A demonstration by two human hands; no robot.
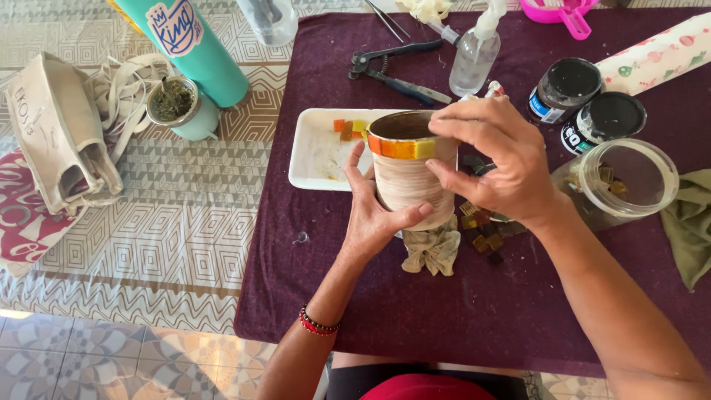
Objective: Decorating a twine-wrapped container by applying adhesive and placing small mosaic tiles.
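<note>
1. The worktop [185, 222] carries a dark purple cloth [459, 311].
2. On the cloth lies a white tray [318, 155], just behind the pot.
3. A clay pot [409, 174] with orange and yellow mosaic tiles at its rim stands between both hands.
4. The right hand [500, 159] grips its rim and right side.
5. The left hand [374, 215] cups its lower left side.

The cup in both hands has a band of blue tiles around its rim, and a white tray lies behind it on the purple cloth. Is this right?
Not quite. In the head view, the band on the cup held by the left hand and right hand is orange and yellow tiles, not blue. The white tray does lie behind it on the purple cloth.
</note>
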